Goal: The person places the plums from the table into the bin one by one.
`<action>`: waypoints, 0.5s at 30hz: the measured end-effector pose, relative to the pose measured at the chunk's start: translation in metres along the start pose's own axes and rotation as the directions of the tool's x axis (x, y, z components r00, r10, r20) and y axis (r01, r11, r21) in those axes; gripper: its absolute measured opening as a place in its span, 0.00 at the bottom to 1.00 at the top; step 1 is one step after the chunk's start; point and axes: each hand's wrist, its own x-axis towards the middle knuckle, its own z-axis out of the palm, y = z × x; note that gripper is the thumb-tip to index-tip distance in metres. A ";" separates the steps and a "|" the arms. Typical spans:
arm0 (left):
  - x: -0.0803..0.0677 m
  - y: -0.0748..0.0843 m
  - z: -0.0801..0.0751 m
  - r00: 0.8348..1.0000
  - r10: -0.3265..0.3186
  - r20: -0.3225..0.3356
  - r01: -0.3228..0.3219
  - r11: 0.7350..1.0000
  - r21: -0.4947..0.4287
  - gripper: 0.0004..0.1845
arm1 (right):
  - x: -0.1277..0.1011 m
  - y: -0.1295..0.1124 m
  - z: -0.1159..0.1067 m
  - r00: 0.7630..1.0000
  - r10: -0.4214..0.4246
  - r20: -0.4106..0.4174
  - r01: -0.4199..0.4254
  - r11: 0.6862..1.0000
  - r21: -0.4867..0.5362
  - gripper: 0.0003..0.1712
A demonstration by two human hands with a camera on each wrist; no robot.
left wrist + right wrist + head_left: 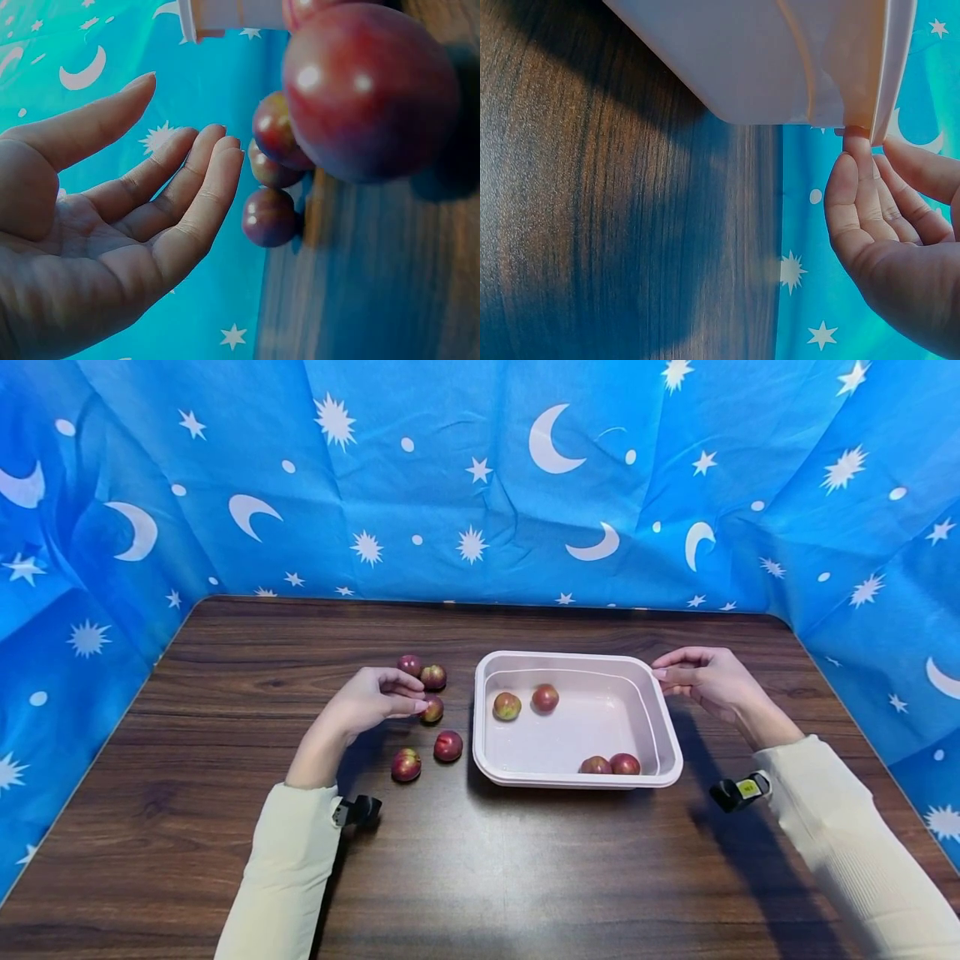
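Left fingers (405, 693) open, plum (431, 709) beside fingertips

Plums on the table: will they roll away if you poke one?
Probably. The round, glossy red plums lie loose on the smooth wooden table, so one would likely roll. The shiny skin may feel slippery. The left hand hovers nearby, open.

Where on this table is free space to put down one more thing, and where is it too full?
Bare wood lies along the near edge of the table between the two sleeves, and across the far strip behind the tray. It is crowded left of the tray, where five plums sit beside the left hand.
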 end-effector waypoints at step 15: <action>-0.007 -0.018 -0.001 0.997 -0.079 0.010 0.079 0.997 -0.021 0.19 | -0.002 -0.002 0.001 1.000 0.005 -0.003 -0.005 1.000 0.010 0.07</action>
